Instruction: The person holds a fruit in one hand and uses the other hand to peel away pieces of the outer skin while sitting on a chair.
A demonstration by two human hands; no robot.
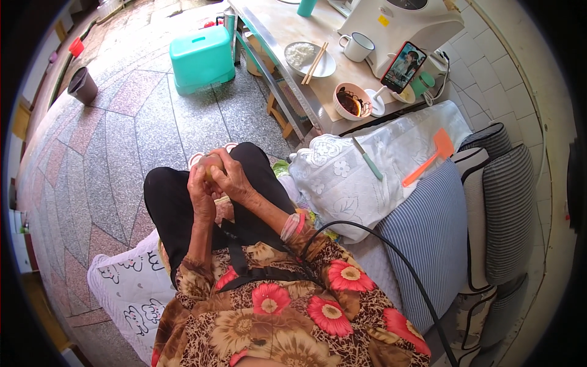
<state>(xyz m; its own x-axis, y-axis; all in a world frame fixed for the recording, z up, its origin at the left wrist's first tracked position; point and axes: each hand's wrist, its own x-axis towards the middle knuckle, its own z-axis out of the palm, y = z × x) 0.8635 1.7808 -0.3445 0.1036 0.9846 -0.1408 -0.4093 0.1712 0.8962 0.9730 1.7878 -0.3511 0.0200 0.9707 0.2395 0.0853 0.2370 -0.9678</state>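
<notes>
Round item, brownish, identity unclear, is up between both hands over the lap, above the knees. Left hand cups it from one side, fingers curled; right hand closes over the other side, thumb and fingers bent in. Both grips look snug; exact finger contact is partly hidden. Step in hand, my read: two-handed working of the item, no tool in use. Next move likely calls for one hand to keep the item steady while the other shifts grip or lets go. Containers, all on the desk: white bowl has rice heaped to one side, chopsticks across it; pink bowl has dark sauce plus a pale curved piece, can't tell what; mug contents unclear. Floor bucket: contents too dark to tell.
</notes>
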